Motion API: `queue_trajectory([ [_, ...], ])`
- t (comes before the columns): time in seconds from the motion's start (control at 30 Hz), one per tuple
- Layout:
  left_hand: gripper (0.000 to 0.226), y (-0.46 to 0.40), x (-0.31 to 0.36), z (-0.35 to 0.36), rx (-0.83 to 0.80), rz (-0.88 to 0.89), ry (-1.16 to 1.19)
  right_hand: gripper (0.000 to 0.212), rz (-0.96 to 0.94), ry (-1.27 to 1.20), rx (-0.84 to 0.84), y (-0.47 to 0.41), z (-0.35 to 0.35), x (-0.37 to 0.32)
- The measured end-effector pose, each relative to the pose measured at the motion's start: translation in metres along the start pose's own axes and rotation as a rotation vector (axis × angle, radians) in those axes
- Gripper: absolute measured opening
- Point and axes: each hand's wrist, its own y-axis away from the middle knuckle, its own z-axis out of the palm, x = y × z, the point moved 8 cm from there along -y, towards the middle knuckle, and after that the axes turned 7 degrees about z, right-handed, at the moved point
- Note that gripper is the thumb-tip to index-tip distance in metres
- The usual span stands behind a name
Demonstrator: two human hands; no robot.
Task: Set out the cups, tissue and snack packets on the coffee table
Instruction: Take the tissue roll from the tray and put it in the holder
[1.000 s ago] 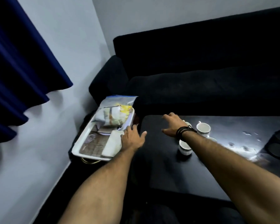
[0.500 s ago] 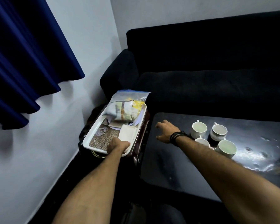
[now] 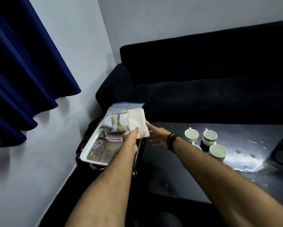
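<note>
While my left hand [image 3: 131,134] pinches the folded white tissue stack [image 3: 137,122] by its near corner above the white tray [image 3: 88,149], my open right hand [image 3: 157,136] waits beside it. It looks light, limp and tearable; I'd support underneath.

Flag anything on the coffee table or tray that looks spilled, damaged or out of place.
The glossy black coffee table shows pale smears and small spots right of the four white ceramic cups, possibly spilled liquid or glare; I cannot tell which. The crinkled snack packets overhang the white rectangular tray's far end.
</note>
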Motion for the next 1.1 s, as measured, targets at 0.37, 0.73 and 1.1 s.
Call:
queue_trajectory([
  [0.37,0.015,0.087,-0.011,0.120,-0.206,-0.063,0.003,0.018,-0.275,0.025,0.297,0.074,-0.127,-0.027],
  [0.73,0.010,0.164,-0.050,0.247,-0.302,-0.156,0.155,0.030,-0.340,-0.287,0.285,0.165,-0.282,0.016],
  [1.1,0.008,0.223,-0.126,0.332,-0.610,-0.275,-0.182,0.019,-0.313,-0.196,0.505,0.219,-0.409,0.048],
])
